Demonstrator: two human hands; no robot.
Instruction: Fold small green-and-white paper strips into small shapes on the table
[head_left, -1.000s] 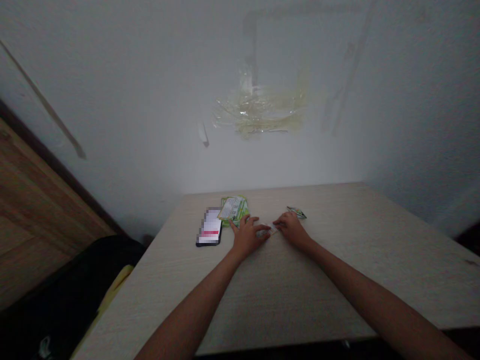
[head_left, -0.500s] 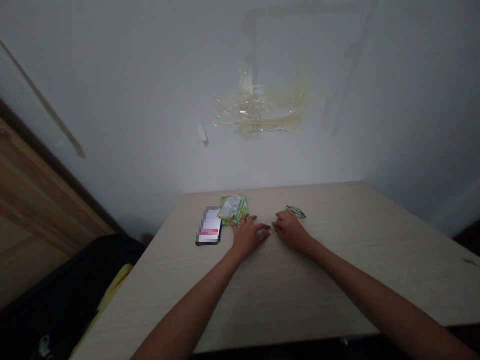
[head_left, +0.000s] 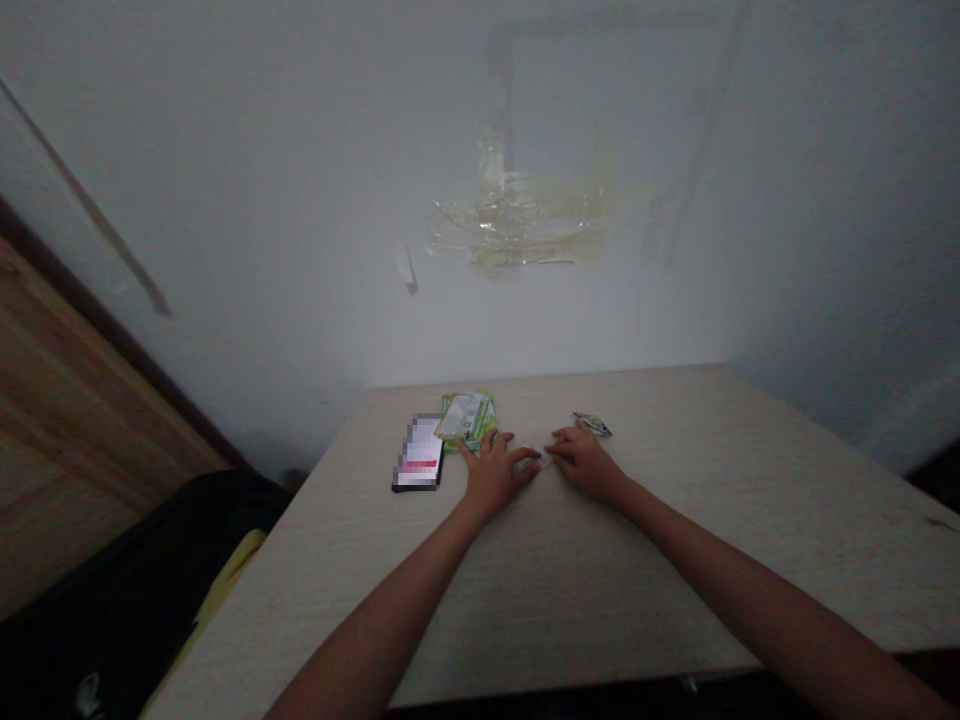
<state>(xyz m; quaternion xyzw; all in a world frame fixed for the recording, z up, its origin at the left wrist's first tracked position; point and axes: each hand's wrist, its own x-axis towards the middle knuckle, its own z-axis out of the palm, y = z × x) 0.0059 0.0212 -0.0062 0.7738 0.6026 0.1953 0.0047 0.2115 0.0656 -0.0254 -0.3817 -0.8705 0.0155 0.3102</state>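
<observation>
My left hand (head_left: 495, 475) rests low over the table, thumb and index finger closing at a small pale, partly clear thing (head_left: 546, 463). Its other fingers spread toward a green packet (head_left: 469, 415). From the other side, my right hand (head_left: 586, 462) has its fingertips pressed together at the same pale thing. Fingers cover most of that thing, so its kind cannot be made out. Just beyond the right hand lies a small dark green and white packet (head_left: 592, 424). The green packet, printed with a white panel, lies flat behind the left hand.
A phone (head_left: 420, 455) with a lit, blurred screen lies left of the green packet. The pale wooden table (head_left: 675, 600) meets a wall (head_left: 300, 200) carrying old tape (head_left: 525, 225). Dark fabric (head_left: 150, 570) and something yellow (head_left: 232, 570) are beside the table's left edge.
Both hands stay almost in place, with only slight finger movement at the small pale thing. The packets and phone have not moved.
</observation>
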